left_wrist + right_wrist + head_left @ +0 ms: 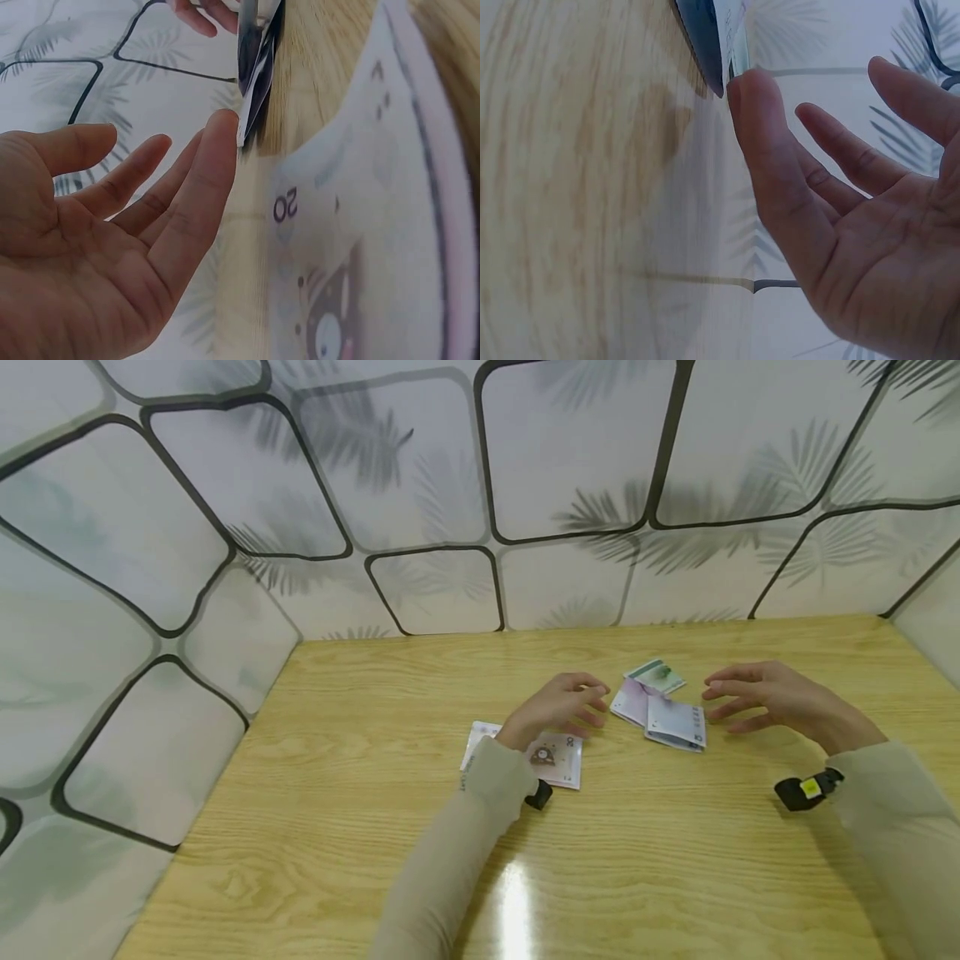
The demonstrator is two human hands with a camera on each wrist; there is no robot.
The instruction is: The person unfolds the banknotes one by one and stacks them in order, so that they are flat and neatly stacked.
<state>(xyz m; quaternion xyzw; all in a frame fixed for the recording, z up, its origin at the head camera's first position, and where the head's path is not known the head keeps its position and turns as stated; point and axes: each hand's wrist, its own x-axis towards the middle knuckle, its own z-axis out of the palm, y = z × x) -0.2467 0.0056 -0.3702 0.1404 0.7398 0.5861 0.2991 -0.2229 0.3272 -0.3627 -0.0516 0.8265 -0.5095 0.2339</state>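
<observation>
My left hand hovers with loosely bent fingers above a pale folded paper printed with a cartoon animal face and a number. In the left wrist view that paper has a pinkish edge; the hand and forearm cover part of it in the head view. Three more folded papers overlap to the right: a bluish one in front, a purple one and a green one behind. Facing them from the right, my right hand holds nothing, its fingertips close to the bluish paper.
Everything lies on a light wooden table. A patterned wall with dark lines and leaf prints rises along its back edge and left side. Black wrist cameras are strapped below both hands.
</observation>
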